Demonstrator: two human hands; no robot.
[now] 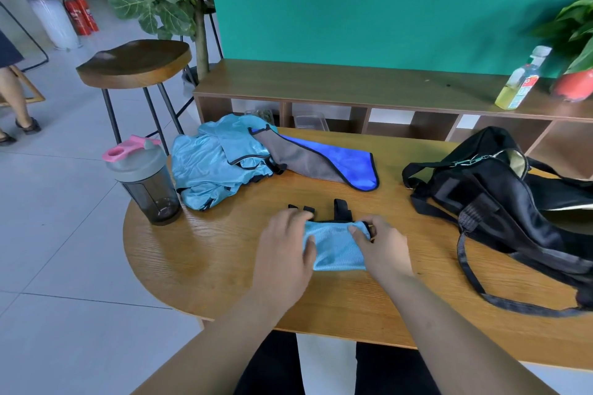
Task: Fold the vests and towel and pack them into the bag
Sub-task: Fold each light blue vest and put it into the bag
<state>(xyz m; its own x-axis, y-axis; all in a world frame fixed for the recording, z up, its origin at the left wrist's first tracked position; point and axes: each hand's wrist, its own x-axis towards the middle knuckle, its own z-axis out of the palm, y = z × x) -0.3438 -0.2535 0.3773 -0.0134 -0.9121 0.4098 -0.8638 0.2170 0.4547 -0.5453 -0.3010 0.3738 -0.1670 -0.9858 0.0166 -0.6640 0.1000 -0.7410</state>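
the folded vest [337, 250] lies near the front middle of the bench [208, 266], a small light blue bundle with black straps [341, 207] sticking out past its far edge. the left grip [285, 247] holds the bundle's left end, thumb laid on top of the cloth and fingers curled over the far edge. the right grip [382, 247] holds the right end the same way, thumb on top and fingers bent round the far right corner. both grips are closed on the cloth.

farther back and to the left, a loose pile of vests [215, 167] in the same light blue sits crumpled on the bench. touching its right side is the towel [321, 160], blue on one face and grey on the other, partly doubled over. the black bag [500, 189] rests at the right of the bench, its top open and a long strap [475, 282] trailing towards the near edge.

a shaker bottle [144, 179] with a pink-tabbed lid stands upright at the left edge, just beside the pile. beyond the bench are a wooden stool [134, 64] and a low shelf unit [353, 83] bearing a drink bottle [521, 80].
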